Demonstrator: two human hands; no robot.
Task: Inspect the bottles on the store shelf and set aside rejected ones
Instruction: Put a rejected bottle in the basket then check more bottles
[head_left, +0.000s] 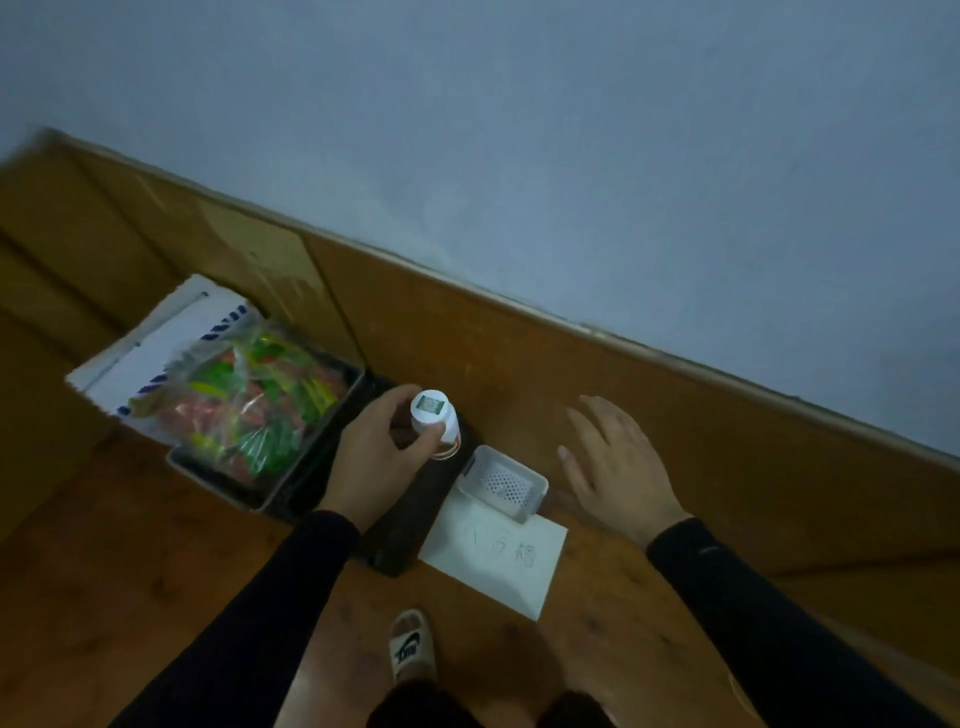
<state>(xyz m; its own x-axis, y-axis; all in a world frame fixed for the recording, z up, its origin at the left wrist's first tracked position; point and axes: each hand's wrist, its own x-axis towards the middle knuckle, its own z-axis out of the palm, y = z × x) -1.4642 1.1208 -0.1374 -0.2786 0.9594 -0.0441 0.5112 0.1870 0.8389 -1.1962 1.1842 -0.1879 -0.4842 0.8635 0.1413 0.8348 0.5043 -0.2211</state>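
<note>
My left hand (379, 452) grips a bottle (439, 423) with a white cap and a dark brown body, seen from above over a dark tray (410, 525) on the wooden floor. A small printed label sits on the cap. My right hand (615, 462) hovers to the right with fingers spread, holding nothing. Between the hands a small white perforated basket (506, 486) rests on the far edge of a white paper sheet (493, 564) with handwritten characters. The basket looks empty.
A dark bin (291, 483) holding bags of colourful packets (254, 410) stands left of the tray, with a white box (156, 358) behind it. A wooden baseboard (571, 374) runs along the blue-grey wall. My slippered foot (412, 647) is below.
</note>
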